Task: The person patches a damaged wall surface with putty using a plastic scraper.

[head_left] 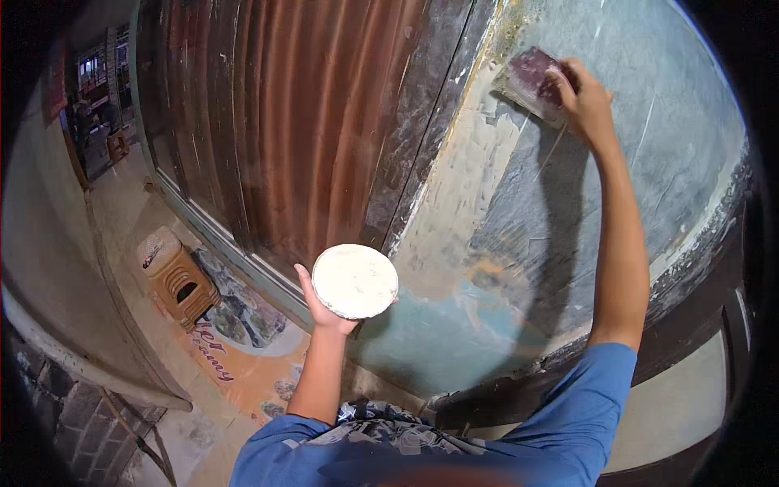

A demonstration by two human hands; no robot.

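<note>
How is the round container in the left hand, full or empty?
Looks full: off-white paste covers the round container nearly edge to edge; its depth is hidden.

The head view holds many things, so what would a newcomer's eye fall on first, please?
The bright white round object in the left hand, just below the middle, stands out first. Next comes the dark red scraper in the right hand, at the patchy wall, upper right.

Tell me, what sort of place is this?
Possibly a passage in or beside a home under repair: pale paste is smeared on the wall, the right hand holds a scraper there, and a stool is nearby.
</note>
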